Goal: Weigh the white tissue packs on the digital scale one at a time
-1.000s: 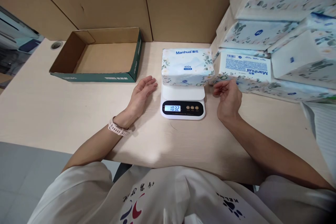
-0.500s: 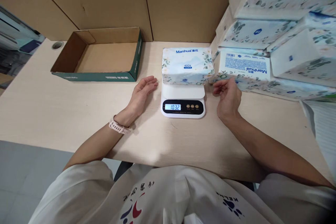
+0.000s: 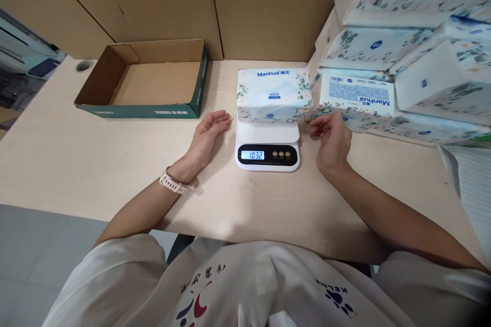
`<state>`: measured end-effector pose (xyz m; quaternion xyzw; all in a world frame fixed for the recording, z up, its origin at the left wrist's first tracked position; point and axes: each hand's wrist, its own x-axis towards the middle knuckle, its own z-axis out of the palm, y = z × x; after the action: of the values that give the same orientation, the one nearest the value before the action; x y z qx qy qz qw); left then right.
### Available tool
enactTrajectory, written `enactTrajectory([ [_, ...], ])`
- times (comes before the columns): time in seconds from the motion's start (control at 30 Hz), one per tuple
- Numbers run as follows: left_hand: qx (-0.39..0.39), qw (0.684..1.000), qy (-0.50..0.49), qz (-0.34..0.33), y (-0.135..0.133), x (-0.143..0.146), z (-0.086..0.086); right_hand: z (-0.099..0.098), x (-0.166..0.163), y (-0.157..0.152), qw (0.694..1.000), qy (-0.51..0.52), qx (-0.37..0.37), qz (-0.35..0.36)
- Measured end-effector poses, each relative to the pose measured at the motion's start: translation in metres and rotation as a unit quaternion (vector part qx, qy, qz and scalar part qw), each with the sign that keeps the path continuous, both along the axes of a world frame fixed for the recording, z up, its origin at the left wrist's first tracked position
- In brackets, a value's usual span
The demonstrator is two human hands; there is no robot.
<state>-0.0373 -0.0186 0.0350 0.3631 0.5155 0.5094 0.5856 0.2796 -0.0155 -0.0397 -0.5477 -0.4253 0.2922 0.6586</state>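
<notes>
Our left hand [image 3: 207,135] lies open, palm up, on the desk [image 3: 76,163]; our right hand [image 3: 333,140] rests loosely curled, gripping nothing. Between them, just beyond our fingertips, the tissue pack [image 3: 273,94] sits on the scale [image 3: 267,148].
</notes>
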Motion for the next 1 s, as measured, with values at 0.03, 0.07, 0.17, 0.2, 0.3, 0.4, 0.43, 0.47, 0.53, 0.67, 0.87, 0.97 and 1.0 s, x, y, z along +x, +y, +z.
enactTrajectory([
  [0.03,0.0,1.0,-0.001,0.0,0.0,0.0,0.0,0.001,-0.001,0.0,1.0,-0.001,-0.002,-0.002],
  [0.07,0.001,1.0,-0.003,0.0,0.001,-0.001,-0.001,0.002,-0.001,0.0,1.0,-0.001,-0.005,-0.003],
  [0.17,0.005,1.0,-0.006,-0.001,0.002,-0.002,-0.003,0.008,-0.004,-0.004,1.0,-0.014,-0.005,-0.005],
  [0.2,0.008,1.0,-0.005,-0.002,0.003,-0.002,-0.004,0.01,-0.005,-0.006,1.0,-0.025,0.002,-0.003],
  [0.3,0.019,1.0,0.004,-0.007,0.004,-0.004,-0.008,0.018,-0.007,-0.012,0.997,-0.074,0.028,0.005],
  [0.4,0.026,0.999,0.025,-0.019,0.006,-0.006,-0.012,0.023,-0.009,-0.017,0.993,-0.107,0.047,0.005],
  [0.43,0.028,0.999,0.034,-0.026,0.006,-0.007,-0.013,0.025,-0.009,-0.018,0.992,-0.114,0.051,0.007],
  [0.47,0.033,0.998,0.044,-0.033,0.006,-0.007,-0.013,0.026,-0.009,-0.019,0.991,-0.121,0.053,0.013],
  [0.53,0.051,0.995,0.064,-0.05,0.008,-0.009,-0.013,0.027,-0.009,-0.019,0.989,-0.133,0.053,0.033],
  [0.67,0.093,0.985,0.114,-0.092,0.012,-0.01,-0.009,0.033,-0.009,-0.019,0.985,-0.149,0.041,0.074],
  [0.87,0.155,0.961,0.157,-0.165,0.025,0.007,0.01,0.049,-0.014,-0.019,0.981,-0.171,-0.015,0.095],
  [0.97,0.177,0.959,0.147,-0.168,0.031,0.023,0.018,0.056,-0.016,-0.018,0.981,-0.163,-0.044,0.1],
  [1.0,0.176,0.96,0.141,-0.167,0.033,0.028,0.019,0.058,-0.017,-0.017,0.98,-0.162,-0.054,0.102],
])
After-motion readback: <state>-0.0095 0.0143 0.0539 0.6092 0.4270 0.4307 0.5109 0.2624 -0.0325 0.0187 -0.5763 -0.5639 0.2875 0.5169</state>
